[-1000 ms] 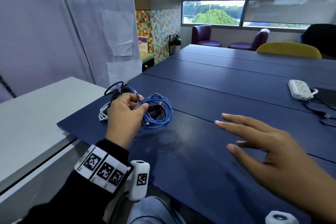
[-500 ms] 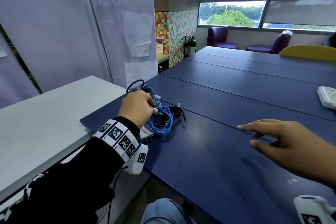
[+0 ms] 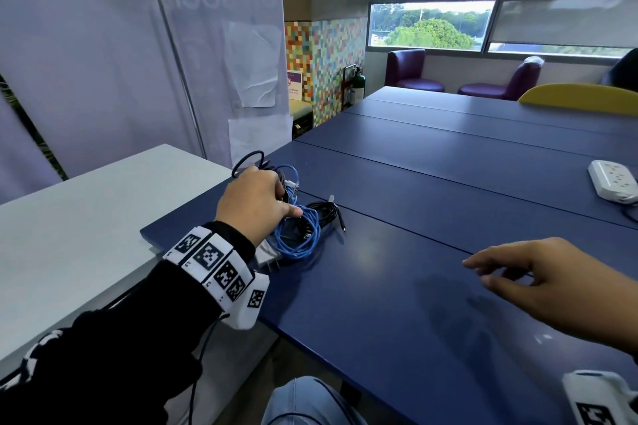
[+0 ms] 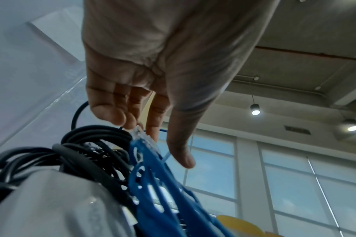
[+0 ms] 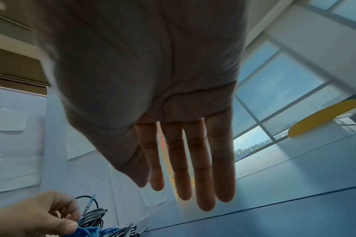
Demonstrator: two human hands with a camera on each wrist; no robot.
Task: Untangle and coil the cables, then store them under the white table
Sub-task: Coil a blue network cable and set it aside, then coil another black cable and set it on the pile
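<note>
A tangle of cables lies near the left corner of the blue table: a blue cable, black cables and a grey-white plug block at the table's edge. My left hand rests on top of the tangle, fingers curled into it and thumb pressed on the blue cable. The left wrist view shows those fingers on the black cables beside the blue cable. My right hand hovers flat over the table, holding nothing, its fingers straight. The white table stands lower, to the left.
A white power strip with a black lead lies at the table's right side. A yellow chair and purple armchairs stand beyond the far end. A translucent curtain hangs behind the white table. My knee is under the near edge.
My left hand has dragged the tangle toward the table's left corner, so the plug block now lies at the edge. My right hand stayed open and hovering, and the view swung left.
</note>
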